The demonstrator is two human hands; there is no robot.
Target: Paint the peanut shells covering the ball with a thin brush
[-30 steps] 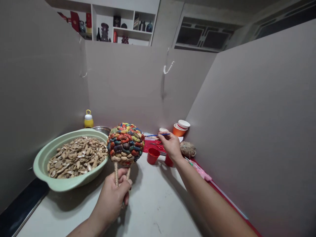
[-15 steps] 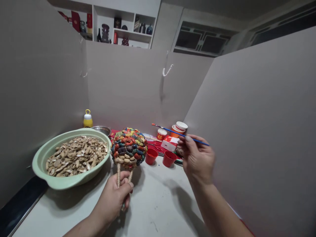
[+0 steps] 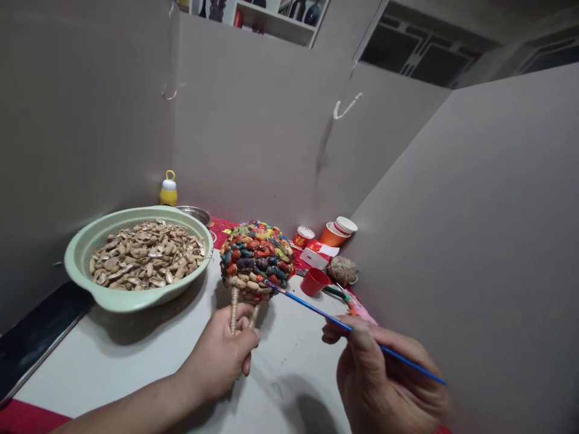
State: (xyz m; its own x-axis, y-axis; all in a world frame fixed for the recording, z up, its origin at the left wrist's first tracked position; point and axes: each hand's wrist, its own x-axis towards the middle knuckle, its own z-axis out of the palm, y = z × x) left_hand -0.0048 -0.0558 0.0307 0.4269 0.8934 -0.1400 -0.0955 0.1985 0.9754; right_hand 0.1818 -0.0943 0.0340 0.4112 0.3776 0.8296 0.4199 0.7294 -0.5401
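Observation:
My left hand (image 3: 226, 343) is closed around the cord-wrapped legs of a round craft piece covered in peanut shells (image 3: 257, 256). Its shells are painted red, blue, yellow and green, while a lower band stays bare tan. Between the thumb and fingers of my right hand (image 3: 384, 367) is a thin blue paintbrush (image 3: 312, 306). The brush's red-tipped end meets the lower side of the shell-covered ball, at the edge of the unpainted band. A red cup (image 3: 315, 281) stands just behind the brush; another is mostly hidden by the ball.
At the left sits a green colander (image 3: 140, 304) of peanut shells, with a metal bowl (image 3: 195, 213) and yellow bottle (image 3: 169, 191) behind. Stacked paper cups (image 3: 337, 232), a white box (image 3: 314, 258) and a twine ball (image 3: 342, 270) stand back right. Grey panels (image 3: 253, 120) surround the white table.
My right hand has come down and nearer, bringing the brush tip onto the craft piece's lower band. The view has tilted down and shifted; my left hand keeps its hold.

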